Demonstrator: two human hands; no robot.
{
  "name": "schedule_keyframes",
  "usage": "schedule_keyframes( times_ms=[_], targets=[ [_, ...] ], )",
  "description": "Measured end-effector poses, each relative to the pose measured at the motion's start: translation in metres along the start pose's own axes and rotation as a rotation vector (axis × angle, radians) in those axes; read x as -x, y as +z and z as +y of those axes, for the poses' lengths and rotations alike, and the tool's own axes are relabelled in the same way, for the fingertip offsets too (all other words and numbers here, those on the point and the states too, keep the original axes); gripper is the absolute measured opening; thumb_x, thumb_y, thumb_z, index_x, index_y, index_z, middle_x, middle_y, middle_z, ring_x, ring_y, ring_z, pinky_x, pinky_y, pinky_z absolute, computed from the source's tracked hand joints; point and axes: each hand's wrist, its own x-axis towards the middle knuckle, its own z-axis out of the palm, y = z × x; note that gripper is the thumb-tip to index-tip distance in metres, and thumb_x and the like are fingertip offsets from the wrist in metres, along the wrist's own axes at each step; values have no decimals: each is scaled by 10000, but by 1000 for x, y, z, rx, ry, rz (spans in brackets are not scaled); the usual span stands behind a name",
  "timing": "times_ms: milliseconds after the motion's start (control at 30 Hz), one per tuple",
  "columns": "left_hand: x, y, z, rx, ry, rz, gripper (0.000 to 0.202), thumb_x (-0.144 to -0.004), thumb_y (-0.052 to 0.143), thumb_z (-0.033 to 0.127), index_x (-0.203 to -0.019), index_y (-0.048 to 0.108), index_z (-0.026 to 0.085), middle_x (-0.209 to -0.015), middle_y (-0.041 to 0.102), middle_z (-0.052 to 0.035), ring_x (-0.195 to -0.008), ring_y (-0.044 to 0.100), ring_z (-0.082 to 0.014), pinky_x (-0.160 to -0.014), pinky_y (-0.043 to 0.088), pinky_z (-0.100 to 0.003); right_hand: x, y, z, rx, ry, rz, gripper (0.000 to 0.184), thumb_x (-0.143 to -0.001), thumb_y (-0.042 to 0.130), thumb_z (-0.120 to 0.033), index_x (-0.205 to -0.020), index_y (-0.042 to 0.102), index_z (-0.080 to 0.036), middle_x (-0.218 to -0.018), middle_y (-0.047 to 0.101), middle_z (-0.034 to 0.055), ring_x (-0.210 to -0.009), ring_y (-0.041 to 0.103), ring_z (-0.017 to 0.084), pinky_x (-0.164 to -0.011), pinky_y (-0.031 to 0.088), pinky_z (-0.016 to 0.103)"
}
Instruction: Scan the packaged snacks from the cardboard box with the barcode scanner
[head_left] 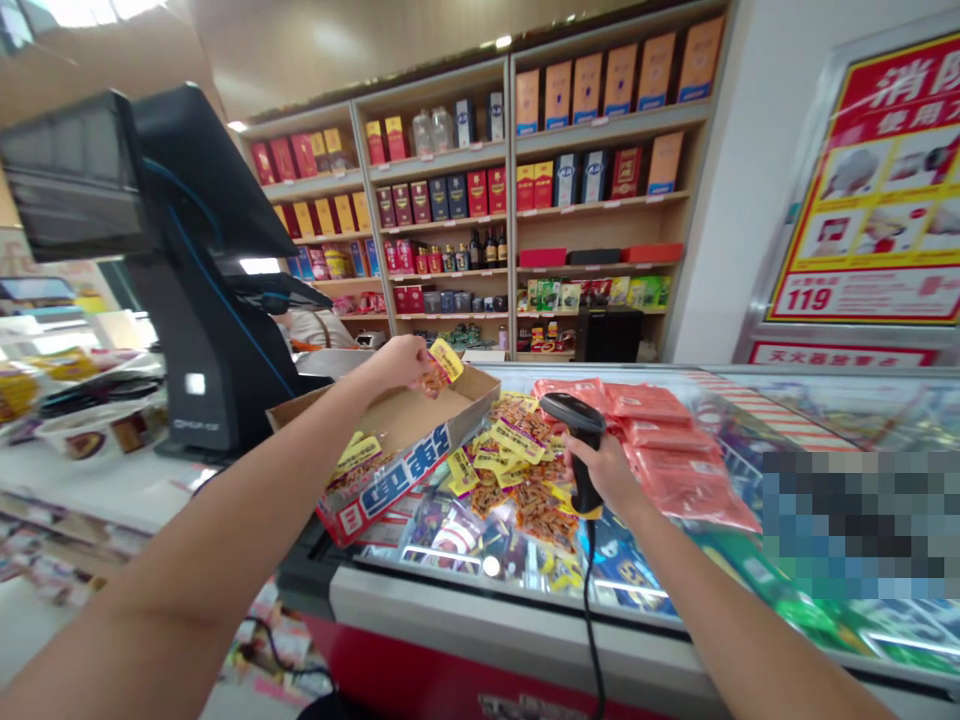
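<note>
Pinched in my left hand (405,362) is a small yellow snack packet (445,362) with a clear lower part showing brown pieces. That hand hangs over an open cardboard box (420,468), which has a few like packets (351,458) in its near left end. My right hand (600,465) is wrapped round the handle of a black barcode scanner (576,412), its cable running down toward me. Beneath and left of the scanner, a pile of the yellow snack packets (510,450) lies on the glass top. Behind my right hand are stacked pink-orange plastic packs (675,440).
The glass top belongs to a chest freezer (495,590) holding colourful packages. At left a black checkout terminal (202,260) stands on a white counter (142,480), near a white tub (105,430). Shelves (450,160) of boxes and bottles line the back wall; a red sign (870,190) hangs right.
</note>
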Motion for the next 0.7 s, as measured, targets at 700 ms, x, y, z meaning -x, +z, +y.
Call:
schedule_keyframes(
  times_ms=[700],
  targets=[
    [19,203,45,1339,-100,457,214,-748,643,295,-698,455,205,-581,527,43,-526,515,-112,-507,438,-211,6,-3,-7,54,78,-158,352,-707,692,-454,-529,567,-177,-439,555,7,-376,540,138,-410,462,255]
  ],
)
